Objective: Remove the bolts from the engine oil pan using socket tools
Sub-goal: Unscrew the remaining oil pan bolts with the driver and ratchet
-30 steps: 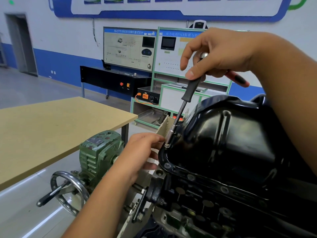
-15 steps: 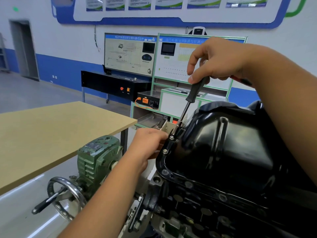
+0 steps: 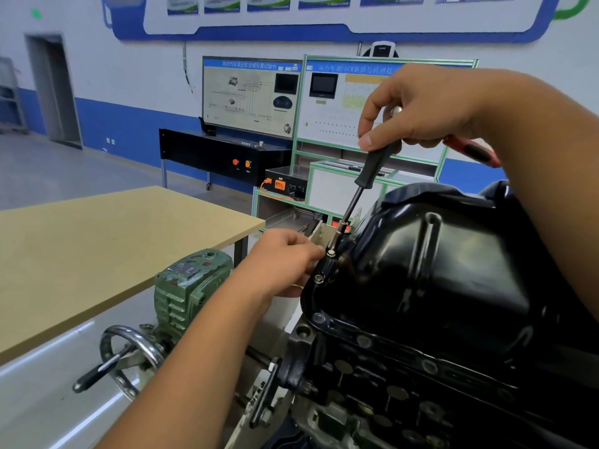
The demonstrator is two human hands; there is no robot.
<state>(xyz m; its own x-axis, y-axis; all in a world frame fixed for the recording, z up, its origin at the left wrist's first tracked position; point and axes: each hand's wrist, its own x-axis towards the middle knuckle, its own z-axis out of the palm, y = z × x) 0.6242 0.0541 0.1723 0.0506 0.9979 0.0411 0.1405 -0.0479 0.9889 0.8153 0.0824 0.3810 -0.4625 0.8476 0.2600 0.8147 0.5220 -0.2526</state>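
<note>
Showing, at lower centre, left hand [image 3: 285, 260] with fingertips curled against flange of black oil pan [image 3: 453, 280], beside bolt [image 3: 331, 253] under socket extension [image 3: 353, 202]; whether pinching anything, cannot tell. Second bolt [image 3: 319, 279] just below on flange. Upper right: right hand [image 3: 418, 108] gripping top of extension and red-handled ratchet [image 3: 470, 152]. Left: green gearbox [image 3: 191, 286] with handwheel [image 3: 129, 358], wooden table [image 3: 97, 254]. Beyond: training panels [image 3: 249, 95].
</note>
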